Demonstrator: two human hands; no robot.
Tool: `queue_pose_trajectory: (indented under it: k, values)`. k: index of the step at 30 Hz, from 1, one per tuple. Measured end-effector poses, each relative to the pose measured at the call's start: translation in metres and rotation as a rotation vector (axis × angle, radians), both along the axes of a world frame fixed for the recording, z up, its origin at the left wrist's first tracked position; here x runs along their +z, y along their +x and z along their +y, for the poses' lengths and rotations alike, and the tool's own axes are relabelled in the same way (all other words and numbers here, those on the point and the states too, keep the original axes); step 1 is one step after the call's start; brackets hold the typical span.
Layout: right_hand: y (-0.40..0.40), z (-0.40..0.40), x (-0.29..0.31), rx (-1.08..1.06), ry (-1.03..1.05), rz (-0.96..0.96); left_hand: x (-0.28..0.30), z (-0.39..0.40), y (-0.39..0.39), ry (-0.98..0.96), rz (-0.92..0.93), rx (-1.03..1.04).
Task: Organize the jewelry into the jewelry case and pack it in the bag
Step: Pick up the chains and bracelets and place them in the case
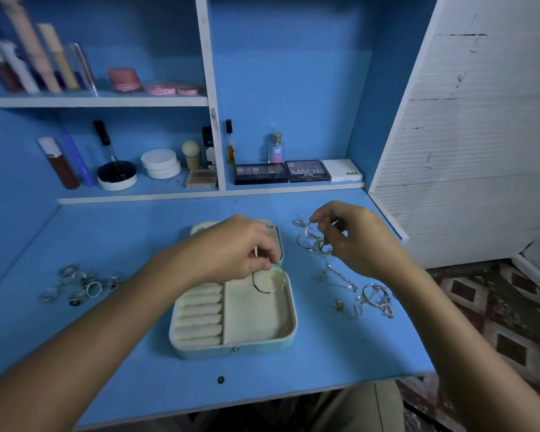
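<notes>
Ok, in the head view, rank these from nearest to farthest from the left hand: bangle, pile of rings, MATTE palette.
From the left hand:
1. bangle: pinched in its fingers, hanging over the open jewelry case.
2. pile of rings: on the desk, to the left.
3. MATTE palette: back on the shelf.

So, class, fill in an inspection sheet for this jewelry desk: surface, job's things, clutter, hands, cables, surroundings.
Surface: blue desk, small dark spot near its front edge.
Job's things: open jewelry case, ring rolls on its left side, open tray on its right; a bangle held over the tray; pile of rings left of the case; tangle of chains to its right. No bag seen.
Clutter: nothing seen beyond the jewelry.
Hands: left hand pinches the bangle; right hand pinches a piece from the chains.
Cables: nothing seen.
Surroundings: shelves with cosmetics, eyeshadow palettes, perfume bottle; white panel at right; patterned floor.
</notes>
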State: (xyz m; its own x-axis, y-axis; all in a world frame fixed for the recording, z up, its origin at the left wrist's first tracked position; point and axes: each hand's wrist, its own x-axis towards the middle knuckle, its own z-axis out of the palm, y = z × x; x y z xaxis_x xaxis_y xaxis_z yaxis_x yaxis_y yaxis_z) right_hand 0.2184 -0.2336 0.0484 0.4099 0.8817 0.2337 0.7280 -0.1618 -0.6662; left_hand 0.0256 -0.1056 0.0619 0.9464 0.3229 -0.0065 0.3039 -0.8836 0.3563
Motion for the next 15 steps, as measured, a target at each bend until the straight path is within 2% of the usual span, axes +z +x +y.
queue_pose_trajectory:
  k: [9,15]
  values:
    - [-0.027,0.006,0.000,0.107,-0.019,0.063,-0.024,-0.004,-0.021,0.182,0.076,-0.035]
    - [-0.038,0.007,-0.001,0.109,-0.062,0.088,-0.032,0.001,-0.026,0.287,-0.014,-0.037]
